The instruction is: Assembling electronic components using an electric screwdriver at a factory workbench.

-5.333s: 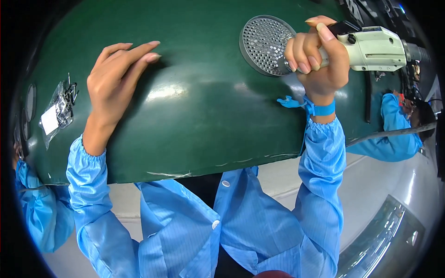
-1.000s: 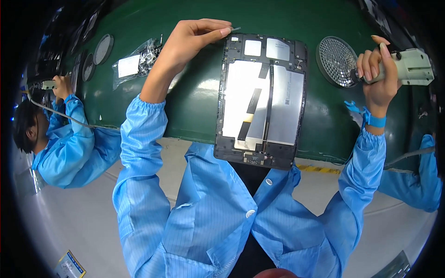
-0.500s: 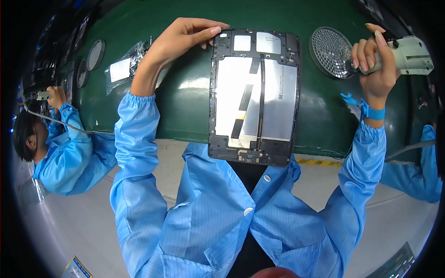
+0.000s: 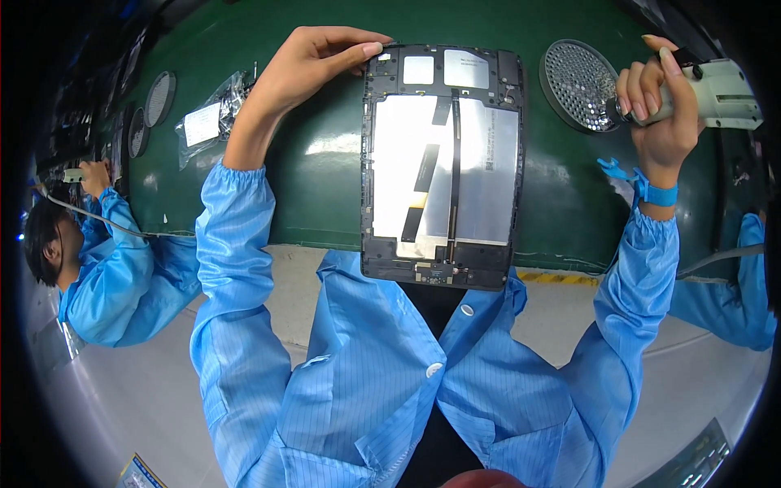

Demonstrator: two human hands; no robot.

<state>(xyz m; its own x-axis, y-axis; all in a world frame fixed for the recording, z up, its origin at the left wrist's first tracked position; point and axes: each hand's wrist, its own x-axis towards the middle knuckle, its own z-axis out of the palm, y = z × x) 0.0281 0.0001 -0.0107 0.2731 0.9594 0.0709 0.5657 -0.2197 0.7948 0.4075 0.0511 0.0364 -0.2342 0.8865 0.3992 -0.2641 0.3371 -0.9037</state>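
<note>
An opened tablet (image 4: 488, 175) lies in front of me, its near edge past the table's front edge. Inside it show silvery battery panels, black tape strips and a small board along the near side. My left hand (image 4: 325, 61) pinches the tablet's far left corner between thumb and fingers. Off to the right, my right hand (image 4: 663, 106) is wrapped round a pale electric screwdriver (image 4: 728, 93). The dark nose of this tool points left, at the rim of a round grey tray (image 4: 561, 114) full of small shiny pieces. Its very tip is hard to make out.
On the green table (image 4: 317, 195), a clear bag (image 4: 203, 126) of small dark parts lies left of my left arm. Beyond it stand two smaller round trays (image 4: 160, 98). A blue wrist strap (image 4: 655, 193) circles my right wrist. Blue-sleeved co-workers (image 4: 106, 276) sit on both sides.
The whole scene sits slightly higher and further left in the picture. Both hands keep the same holds, and the screwdriver stays beside the round tray.
</note>
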